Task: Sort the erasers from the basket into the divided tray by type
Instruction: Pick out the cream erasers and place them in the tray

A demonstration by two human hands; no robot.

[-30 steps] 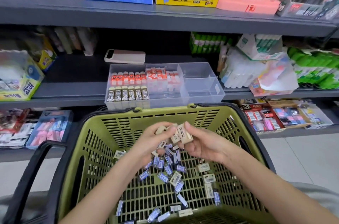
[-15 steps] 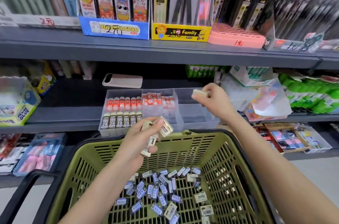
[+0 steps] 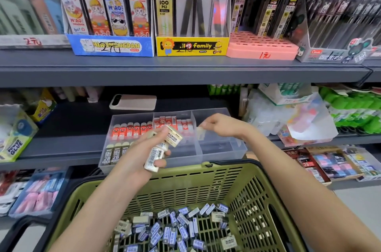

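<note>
Lowered over the tray's (image 3: 223, 149) right compartment, right hand (image 3: 216, 126) pinches an upright eraser (image 3: 201, 133); left hand (image 3: 142, 155) grips several erasers (image 3: 162, 148).

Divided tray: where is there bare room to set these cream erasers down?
The right compartment, between the second divider and the tray's right wall, looks bare; the right hand pinches an eraser there. The middle compartment's front, before the red-and-white erasers, looks free. The left compartment is crowded: orange erasers, 2B erasers.

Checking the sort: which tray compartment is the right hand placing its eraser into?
The rightmost compartment: the right hand pinches a pale eraser over it; the other two hold red erasers.
</note>
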